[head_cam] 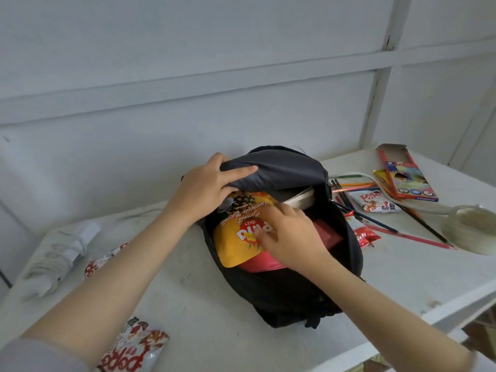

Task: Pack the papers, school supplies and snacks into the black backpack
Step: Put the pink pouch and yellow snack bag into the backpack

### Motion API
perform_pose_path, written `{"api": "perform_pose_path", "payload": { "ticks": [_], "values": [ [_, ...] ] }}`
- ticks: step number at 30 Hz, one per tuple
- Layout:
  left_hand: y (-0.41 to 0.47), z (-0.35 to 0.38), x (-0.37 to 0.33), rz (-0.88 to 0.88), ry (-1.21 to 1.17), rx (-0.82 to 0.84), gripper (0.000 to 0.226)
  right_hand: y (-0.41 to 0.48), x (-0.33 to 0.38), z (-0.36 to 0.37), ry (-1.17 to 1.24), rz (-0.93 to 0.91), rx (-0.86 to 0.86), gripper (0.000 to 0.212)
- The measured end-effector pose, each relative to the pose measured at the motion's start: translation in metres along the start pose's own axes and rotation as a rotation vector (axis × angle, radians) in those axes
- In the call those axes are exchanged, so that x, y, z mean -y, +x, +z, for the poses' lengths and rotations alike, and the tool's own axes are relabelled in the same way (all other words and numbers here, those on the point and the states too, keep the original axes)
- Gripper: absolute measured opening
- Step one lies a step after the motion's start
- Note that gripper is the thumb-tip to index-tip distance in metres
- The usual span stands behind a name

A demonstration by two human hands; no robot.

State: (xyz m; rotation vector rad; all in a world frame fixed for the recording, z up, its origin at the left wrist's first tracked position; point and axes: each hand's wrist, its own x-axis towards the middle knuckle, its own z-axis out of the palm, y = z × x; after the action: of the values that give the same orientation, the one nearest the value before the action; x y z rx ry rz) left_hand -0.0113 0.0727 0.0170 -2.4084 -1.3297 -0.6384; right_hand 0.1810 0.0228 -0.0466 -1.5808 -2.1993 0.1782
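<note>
The black backpack (292,291) lies open on the white table (204,312). My left hand (206,187) grips its top flap (281,167) and holds it up. My right hand (288,234) presses flat on a yellow pineapple biscuit bag (236,237) lying in the opening. Under the bag sit red items (328,236), and the white edges of papers (302,201) show deeper inside. Loose coloured pencils (381,226) and small red-and-white snack packets (375,201) lie to the right of the backpack.
A coloured pencil box (408,178) with its flap open sits at the back right, beside a white cord and a round translucent container (472,229). More snack packets lie at the front left (134,350) and left (104,261). Crumpled white cloth (59,259) lies far left. The table edge runs along the right front.
</note>
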Motion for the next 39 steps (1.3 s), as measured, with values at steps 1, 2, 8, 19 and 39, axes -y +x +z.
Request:
{"api": "perform_pose_path", "payload": {
  "ticks": [1,2,8,19,39],
  "values": [
    [0.0,0.0,0.0,-0.001,-0.002,0.0,0.056,-0.008,-0.001,-0.001,-0.023,-0.1,0.041,0.055],
    [0.001,0.0,0.0,0.003,-0.002,-0.004,0.056,-0.014,-0.003,-0.001,-0.07,-0.2,0.085,0.058],
    [0.001,-0.001,-0.001,0.035,0.0,-0.022,0.056,-0.012,-0.019,0.016,-0.143,-0.338,0.227,0.059],
    [-0.002,-0.001,0.001,0.051,0.012,-0.081,0.059,0.009,-0.004,0.026,-0.151,-0.362,0.148,0.066],
    [0.003,-0.002,0.005,0.032,-0.004,-0.046,0.055,0.015,-0.024,-0.007,0.135,-0.192,0.395,0.068]
  ]
}}
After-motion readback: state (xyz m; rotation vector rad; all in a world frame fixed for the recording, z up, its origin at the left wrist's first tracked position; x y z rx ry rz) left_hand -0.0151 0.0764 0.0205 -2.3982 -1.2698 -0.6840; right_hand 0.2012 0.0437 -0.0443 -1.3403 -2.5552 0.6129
